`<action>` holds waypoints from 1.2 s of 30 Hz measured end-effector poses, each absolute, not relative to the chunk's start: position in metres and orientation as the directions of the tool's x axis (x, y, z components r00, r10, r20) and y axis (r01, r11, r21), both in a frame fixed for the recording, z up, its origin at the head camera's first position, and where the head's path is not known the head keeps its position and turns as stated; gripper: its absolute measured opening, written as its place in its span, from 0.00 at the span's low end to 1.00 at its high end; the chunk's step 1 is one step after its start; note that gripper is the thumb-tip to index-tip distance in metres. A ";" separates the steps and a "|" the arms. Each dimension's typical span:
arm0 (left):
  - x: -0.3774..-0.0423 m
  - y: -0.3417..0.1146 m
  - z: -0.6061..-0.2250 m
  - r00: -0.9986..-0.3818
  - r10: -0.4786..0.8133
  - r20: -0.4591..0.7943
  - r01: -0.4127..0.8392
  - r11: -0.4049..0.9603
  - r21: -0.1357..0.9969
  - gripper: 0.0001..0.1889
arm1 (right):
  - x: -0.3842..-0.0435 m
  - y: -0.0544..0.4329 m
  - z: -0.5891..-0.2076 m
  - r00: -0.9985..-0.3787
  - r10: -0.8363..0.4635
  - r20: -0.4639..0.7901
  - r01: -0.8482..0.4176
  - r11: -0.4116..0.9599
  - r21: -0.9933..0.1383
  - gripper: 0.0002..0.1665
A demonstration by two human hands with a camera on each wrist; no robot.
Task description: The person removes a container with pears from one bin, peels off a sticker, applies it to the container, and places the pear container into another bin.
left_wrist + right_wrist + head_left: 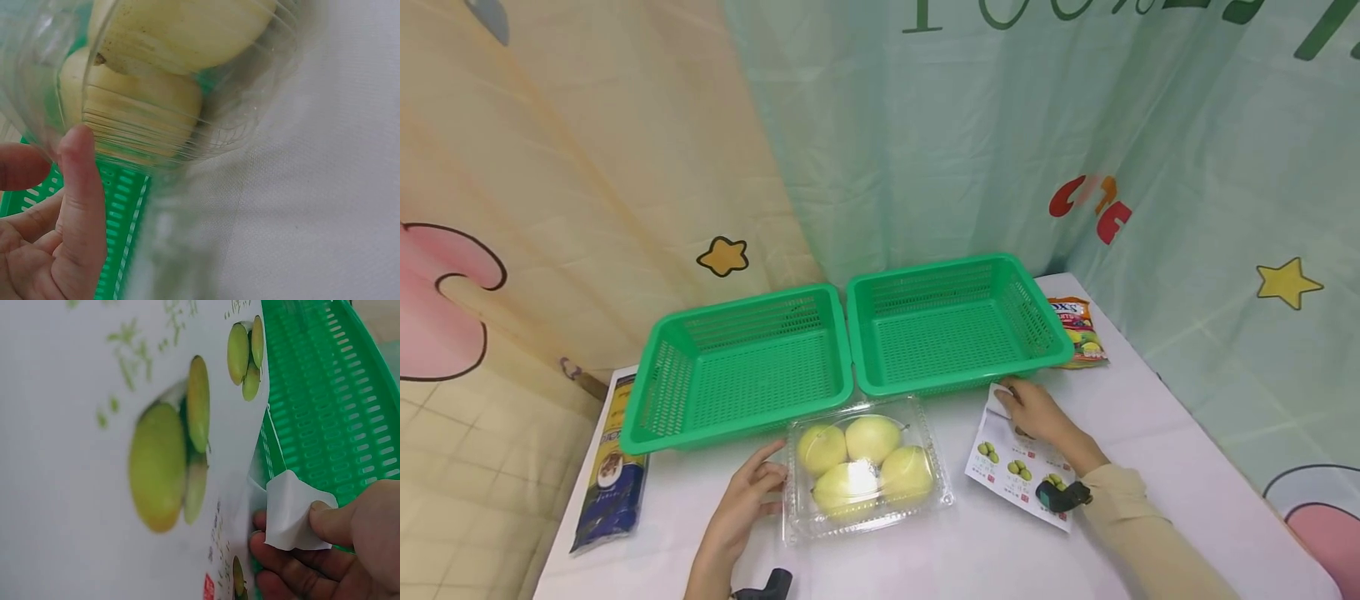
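Note:
A clear plastic clamshell box [862, 467] with several pale yellow pears sits on the white table in front of two green baskets. My left hand [752, 492] touches the box's left side; in the left wrist view my fingers [81, 206] press against the clear box [156, 94]. My right hand [1033, 412] rests on a white printed sheet [1018, 471] showing green fruit. In the right wrist view my thumb and fingers [331, 531] pinch the sheet's folded corner [290, 512] beside the right basket [325, 406].
Two empty green baskets [741, 367] [951, 321] stand side by side at the back. A candy bag [1078, 333] lies to the right of them, and a dark blue packet [613, 467] lies at the table's left edge. Curtains hang behind.

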State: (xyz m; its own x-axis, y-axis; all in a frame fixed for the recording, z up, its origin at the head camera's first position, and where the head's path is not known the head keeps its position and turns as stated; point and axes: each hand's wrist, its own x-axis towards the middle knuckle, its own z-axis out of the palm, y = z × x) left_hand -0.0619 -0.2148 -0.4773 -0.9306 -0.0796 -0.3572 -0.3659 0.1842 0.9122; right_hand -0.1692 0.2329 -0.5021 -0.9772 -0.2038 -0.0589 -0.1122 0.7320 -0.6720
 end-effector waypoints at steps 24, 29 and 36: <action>-0.064 -0.213 -0.478 -0.927 -0.096 -0.363 -0.376 0.199 0.905 0.30 | -0.174 0.238 -0.511 -0.978 -0.163 -0.133 -0.023 0.711 -0.703 0.32; -0.064 -0.212 -0.477 -0.928 -0.093 -0.360 -0.372 0.203 0.906 0.30 | -0.173 0.238 -0.512 -0.974 -0.159 -0.164 0.012 0.680 -0.733 0.27; -0.063 -0.213 -0.477 -0.930 -0.085 -0.357 -0.367 0.194 0.910 0.29 | -0.168 0.233 -0.510 -0.974 -0.208 -0.092 -0.087 0.713 -0.695 0.20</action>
